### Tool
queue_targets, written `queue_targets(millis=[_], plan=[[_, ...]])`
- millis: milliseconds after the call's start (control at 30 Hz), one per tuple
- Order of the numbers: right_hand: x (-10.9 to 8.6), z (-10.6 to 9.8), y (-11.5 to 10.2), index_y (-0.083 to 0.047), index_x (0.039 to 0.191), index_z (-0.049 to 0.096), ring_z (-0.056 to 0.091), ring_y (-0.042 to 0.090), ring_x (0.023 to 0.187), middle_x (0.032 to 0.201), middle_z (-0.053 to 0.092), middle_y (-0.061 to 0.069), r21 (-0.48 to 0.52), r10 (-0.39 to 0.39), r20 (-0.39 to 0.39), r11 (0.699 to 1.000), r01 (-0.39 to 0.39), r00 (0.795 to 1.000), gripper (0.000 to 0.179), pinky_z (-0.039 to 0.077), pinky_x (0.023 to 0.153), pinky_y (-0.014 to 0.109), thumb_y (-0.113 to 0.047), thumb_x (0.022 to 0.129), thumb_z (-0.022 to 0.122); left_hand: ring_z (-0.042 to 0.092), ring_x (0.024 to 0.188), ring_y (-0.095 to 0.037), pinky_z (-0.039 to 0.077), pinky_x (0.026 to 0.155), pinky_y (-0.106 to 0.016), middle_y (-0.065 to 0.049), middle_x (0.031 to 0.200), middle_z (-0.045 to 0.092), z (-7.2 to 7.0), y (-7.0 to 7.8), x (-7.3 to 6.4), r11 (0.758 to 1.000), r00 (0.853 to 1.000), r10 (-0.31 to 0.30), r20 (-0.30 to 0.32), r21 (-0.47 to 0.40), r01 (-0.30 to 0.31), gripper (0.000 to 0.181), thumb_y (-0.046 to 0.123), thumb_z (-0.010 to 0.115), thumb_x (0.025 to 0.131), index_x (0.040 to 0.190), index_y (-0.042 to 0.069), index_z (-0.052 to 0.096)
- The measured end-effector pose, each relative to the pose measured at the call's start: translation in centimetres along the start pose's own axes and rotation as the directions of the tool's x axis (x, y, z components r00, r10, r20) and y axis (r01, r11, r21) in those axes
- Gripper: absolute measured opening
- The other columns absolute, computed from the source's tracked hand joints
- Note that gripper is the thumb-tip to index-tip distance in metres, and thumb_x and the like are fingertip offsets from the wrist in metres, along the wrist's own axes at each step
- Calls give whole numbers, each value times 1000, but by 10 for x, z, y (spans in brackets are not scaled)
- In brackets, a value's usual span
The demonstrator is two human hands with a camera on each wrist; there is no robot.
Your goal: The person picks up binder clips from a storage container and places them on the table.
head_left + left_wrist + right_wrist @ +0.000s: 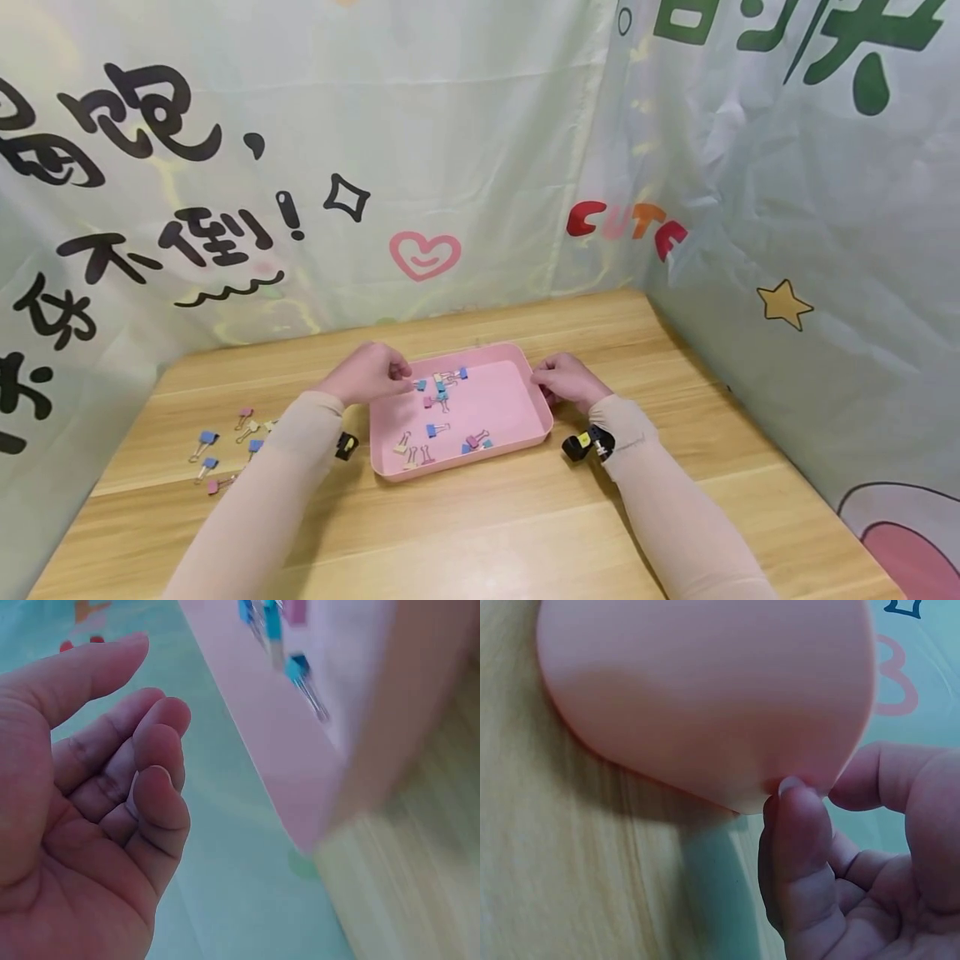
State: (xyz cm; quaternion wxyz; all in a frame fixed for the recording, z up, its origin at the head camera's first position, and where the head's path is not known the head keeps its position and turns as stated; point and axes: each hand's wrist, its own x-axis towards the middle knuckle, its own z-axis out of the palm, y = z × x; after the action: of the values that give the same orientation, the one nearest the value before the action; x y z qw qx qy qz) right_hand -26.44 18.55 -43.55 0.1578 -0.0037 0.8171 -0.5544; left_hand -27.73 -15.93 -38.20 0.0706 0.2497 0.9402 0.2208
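Observation:
A shallow pink tray (501, 404) lies on the table, with several small coloured binder clips (432, 431) scattered mostly over its left half. My right hand (573, 382) pinches the tray's right wall; in the right wrist view its thumb (801, 825) presses on the outer face. Over the tray's left edge hovers my left hand (369, 375). Its fingers hang loosely curled with nothing between them, and the left wrist view shows the bare palm (90, 885) beside the tray wall.
More binder clips (208, 437) lie loose on the wooden table (480, 533) to the left, partly hidden behind the left forearm. A printed cloth (510, 167) hangs along the back and right sides of the table.

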Motion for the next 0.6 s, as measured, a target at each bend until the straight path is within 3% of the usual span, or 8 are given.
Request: queue_targets(millis=[300,467,600], plan=[[12,-1,8,6,92,62,56,17,60,73,59,9,16,25,-15,1000,-25,1000,15,47,52,26,-8,88,58,59,65,-9,51,68,-25,7,73,65,18,35,27,995,991,94,97,-31,-92,14,19,77,81,91,9,74],[12,0,9,6,92,61,56,17,60,73,57,9,13,29,-14,1000,-28,1000,15,47,52,27,-8,88,58,57,65,-5,50,67,-23,8,77,64,38,47,37,980,967,196,165,-13,-197,15,21,76,83,91,10,72],[12,0,11,6,92,61,56,17,60,73,57,8,25,32,-14,999,-31,999,14,47,52,27,-7,88,58,53,58,-3,48,63,-21,10,72,62,51,54,41,973,951,219,217,20,-229,10,25,76,82,82,17,70]])
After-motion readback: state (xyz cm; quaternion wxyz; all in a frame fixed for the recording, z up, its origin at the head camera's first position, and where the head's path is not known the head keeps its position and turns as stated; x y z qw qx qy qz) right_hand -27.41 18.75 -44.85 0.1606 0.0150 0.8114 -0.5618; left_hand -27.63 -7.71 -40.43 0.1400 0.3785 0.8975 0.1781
